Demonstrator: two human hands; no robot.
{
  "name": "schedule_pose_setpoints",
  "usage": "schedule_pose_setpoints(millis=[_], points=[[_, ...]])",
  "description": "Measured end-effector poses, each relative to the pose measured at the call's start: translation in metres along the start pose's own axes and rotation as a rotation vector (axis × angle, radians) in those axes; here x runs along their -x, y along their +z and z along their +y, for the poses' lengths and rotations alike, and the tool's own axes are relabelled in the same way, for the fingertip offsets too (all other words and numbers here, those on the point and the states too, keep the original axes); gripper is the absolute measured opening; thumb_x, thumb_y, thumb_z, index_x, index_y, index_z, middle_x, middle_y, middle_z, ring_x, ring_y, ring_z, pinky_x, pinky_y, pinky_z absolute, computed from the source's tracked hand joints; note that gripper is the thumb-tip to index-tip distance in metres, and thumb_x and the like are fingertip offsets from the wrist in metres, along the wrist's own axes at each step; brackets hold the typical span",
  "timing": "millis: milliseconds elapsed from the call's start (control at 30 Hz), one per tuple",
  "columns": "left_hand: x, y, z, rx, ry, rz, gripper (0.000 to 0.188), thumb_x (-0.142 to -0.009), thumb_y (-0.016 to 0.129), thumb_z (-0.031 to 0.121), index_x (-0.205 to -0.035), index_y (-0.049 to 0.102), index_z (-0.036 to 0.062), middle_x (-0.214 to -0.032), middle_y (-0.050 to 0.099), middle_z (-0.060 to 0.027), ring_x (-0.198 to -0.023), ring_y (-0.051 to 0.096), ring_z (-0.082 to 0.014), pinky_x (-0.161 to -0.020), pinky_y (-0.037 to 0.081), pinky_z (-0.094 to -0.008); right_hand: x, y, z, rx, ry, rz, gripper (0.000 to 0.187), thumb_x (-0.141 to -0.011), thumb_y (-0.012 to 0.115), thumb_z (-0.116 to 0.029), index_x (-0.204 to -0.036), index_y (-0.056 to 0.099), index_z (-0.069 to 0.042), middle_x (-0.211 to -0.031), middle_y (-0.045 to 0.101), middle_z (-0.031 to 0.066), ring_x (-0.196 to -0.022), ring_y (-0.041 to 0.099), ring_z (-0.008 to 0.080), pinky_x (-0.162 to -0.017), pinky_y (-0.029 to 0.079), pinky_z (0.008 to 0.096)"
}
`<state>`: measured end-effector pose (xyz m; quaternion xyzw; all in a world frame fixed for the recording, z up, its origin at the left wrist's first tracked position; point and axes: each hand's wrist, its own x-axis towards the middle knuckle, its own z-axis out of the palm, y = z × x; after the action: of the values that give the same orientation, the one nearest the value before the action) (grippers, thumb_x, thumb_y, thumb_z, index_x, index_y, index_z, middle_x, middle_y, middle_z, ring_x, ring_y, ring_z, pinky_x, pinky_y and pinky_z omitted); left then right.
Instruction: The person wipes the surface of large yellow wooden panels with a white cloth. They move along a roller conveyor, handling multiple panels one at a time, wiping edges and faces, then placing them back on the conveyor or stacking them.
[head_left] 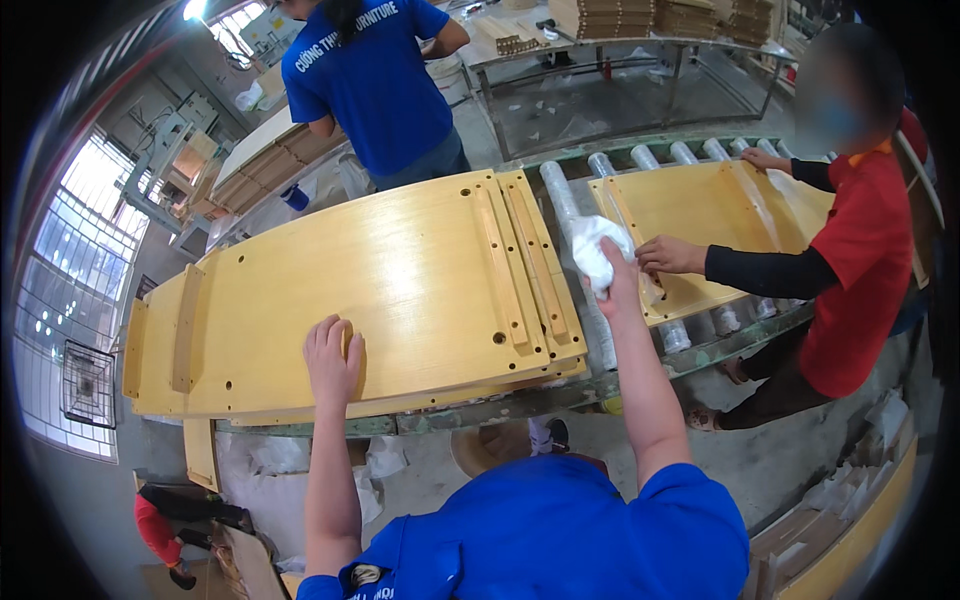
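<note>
Flat on the top panel of a stack of yellow wooden panels (290,270) lies my left hand (333,358), its fingers stretched out near the front edge. The panel has drilled holes and wooden strips (500,265) fixed across both ends. Out to the right, over the roller conveyor, my right hand (618,275) is closed round a crumpled white cloth (598,250). Close beside it, another yellow panel (680,210) rests on the rollers. A co-worker's hand (668,255) is at that panel's near left corner, just right of my right hand.
Plastic-wrapped rollers (600,335) run in a green frame (460,415). A co-worker in red (865,270) stands at the right, another in blue (375,90) beyond the stack. A metal table (620,95) with stacked boards is at the back. Someone in red (160,525) bends down at lower left.
</note>
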<state>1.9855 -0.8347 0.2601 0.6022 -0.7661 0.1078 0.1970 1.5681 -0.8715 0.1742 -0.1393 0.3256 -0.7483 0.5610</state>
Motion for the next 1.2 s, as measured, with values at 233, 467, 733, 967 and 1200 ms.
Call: schedule_pose_setpoints(millis=[233, 467, 733, 967, 1200], points=[[-0.001, -0.001, 0.0, -0.02, -0.028, -0.02, 0.027, -0.08, 0.06, 0.017, -0.103, 0.056, 0.005, -0.115, 0.053, -0.0115, -0.111, 0.045, -0.0308, -0.095, 0.033, -0.0428, -0.076, 0.067, 0.045, 0.217, -0.233, -0.018, 0.035, -0.073, 0.073, -0.014, -0.101, 0.056, -0.001, -0.087, 0.063, 0.0065, -0.078, 0.061, 0.0151, -0.069, 0.05, 0.0275], [-0.009, -0.002, 0.006, -0.017, -0.049, -0.04, 0.026, -0.08, 0.06, 0.017, -0.103, 0.056, 0.0051, -0.115, 0.053, -0.0112, -0.112, 0.044, -0.0305, -0.095, 0.033, -0.042, -0.114, 0.091, 0.064, 1.064, -0.746, -0.032, 0.041, -0.068, 0.075, -0.022, -0.097, 0.056, -0.002, -0.093, 0.059, 0.0129, -0.083, 0.06, 0.0275, -0.072, 0.048, 0.0353], [-0.01, -0.004, 0.008, -0.015, -0.067, -0.055, 0.026, -0.08, 0.06, 0.017, -0.103, 0.056, 0.0054, -0.115, 0.053, -0.0111, -0.113, 0.044, -0.0299, -0.096, 0.032, -0.0416, -0.105, 0.106, 0.063, 1.204, -0.739, -0.12, 0.038, -0.07, 0.074, -0.022, -0.097, 0.056, -0.002, -0.09, 0.055, 0.0129, -0.083, 0.058, 0.0307, -0.072, 0.048, 0.0372], [-0.009, -0.003, 0.008, -0.011, -0.053, -0.042, 0.027, -0.08, 0.059, 0.017, -0.104, 0.055, 0.0058, -0.115, 0.053, -0.0116, -0.112, 0.044, -0.0312, -0.095, 0.033, -0.0424, -0.075, 0.095, 0.053, 1.248, -0.727, -0.175, 0.032, -0.072, 0.071, -0.023, -0.095, 0.057, -0.007, -0.093, 0.053, 0.0114, -0.081, 0.059, 0.0316, -0.069, 0.05, 0.0395], [-0.006, 0.001, 0.004, -0.007, -0.008, -0.019, 0.026, -0.08, 0.06, 0.016, -0.103, 0.055, 0.0059, -0.115, 0.053, -0.0125, -0.11, 0.046, -0.0317, -0.094, 0.035, -0.0431, -0.016, 0.067, 0.038, 1.24, -0.688, -0.238, 0.029, -0.073, 0.071, -0.023, -0.093, 0.057, -0.007, -0.091, 0.053, 0.0116, -0.079, 0.059, 0.0315, -0.067, 0.05, 0.039]])
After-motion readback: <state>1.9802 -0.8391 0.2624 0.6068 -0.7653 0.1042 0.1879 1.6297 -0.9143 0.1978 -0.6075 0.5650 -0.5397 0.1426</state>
